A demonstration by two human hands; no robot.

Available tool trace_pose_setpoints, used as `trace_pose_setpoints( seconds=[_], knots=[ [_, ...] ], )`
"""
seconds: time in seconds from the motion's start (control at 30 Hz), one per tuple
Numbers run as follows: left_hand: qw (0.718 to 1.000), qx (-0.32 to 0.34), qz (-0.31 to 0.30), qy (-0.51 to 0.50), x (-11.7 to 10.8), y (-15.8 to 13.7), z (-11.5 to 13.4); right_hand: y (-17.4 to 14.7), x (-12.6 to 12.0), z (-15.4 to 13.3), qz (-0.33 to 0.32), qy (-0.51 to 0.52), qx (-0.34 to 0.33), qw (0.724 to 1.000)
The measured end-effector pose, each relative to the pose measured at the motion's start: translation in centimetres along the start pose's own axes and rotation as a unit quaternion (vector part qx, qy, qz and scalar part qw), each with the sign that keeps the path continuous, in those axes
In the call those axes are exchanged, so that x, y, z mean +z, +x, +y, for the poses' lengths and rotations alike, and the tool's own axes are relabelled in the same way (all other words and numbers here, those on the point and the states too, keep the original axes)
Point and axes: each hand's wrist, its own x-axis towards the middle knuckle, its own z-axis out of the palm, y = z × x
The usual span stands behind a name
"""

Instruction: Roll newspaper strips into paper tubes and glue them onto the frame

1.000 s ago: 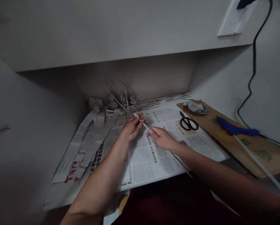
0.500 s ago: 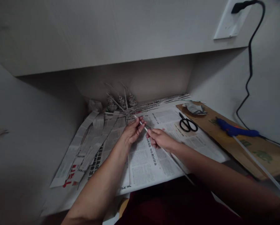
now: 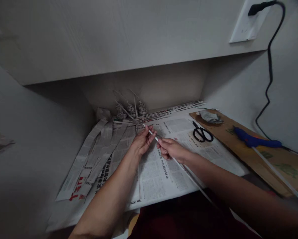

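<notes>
A thin rolled paper stick (image 3: pixel 196 183) runs slantwise through both hands, over the newspaper (image 3: pixel 153 187). Near its far tip, my left hand (image 3: pixel 144 141) pinches it between thumb and fingers. My right hand (image 3: pixel 171 148) closes around it a little further back, and its long end passes under my right forearm towards my lap. Just beyond my left hand lies a bundle of thin paper sticks (image 3: pixel 173 109). Black-handled scissors (image 3: pixel 202 133) rest on the newspaper, right of my right hand.
Cut newspaper strips (image 3: pixel 81 162) lie at the left. Several small woven paper pieces (image 3: pixel 131 110) stand at the back. On the right, a cardboard sheet (image 3: pixel 268 166) bears a blue glue gun (image 3: pixel 255 138) with a long glue stick and a crumpled wad (image 3: pixel 210 117). A cabinet (image 3: pixel 139 36) overhangs the table.
The whole view has shifted slightly to the right. Both hands keep their hold on the paper stick, and its rear end shows a little longer below my right forearm.
</notes>
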Motion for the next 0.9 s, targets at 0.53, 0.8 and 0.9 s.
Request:
trace_pose_setpoints(
  seconds=[0.53, 0.8, 0.9],
  knots=[
    [1.000, 0.001, 0.023, -0.014, 0.3, 0.0, 0.2, 0.8, 0.2, -0.3, -0.037, -0.039, -0.002, 0.999],
    [1.000, -0.004, 0.007, 0.018, 0.3, -0.2, -0.1, 1.6, 0.3, 0.3, 0.048, -0.043, -0.042, 0.997],
    [1.000, -0.007, 0.000, 0.020, 0.2, -0.1, -0.2, 1.8, 0.2, 0.2, -0.030, 0.084, 0.026, 0.996]
  ],
)
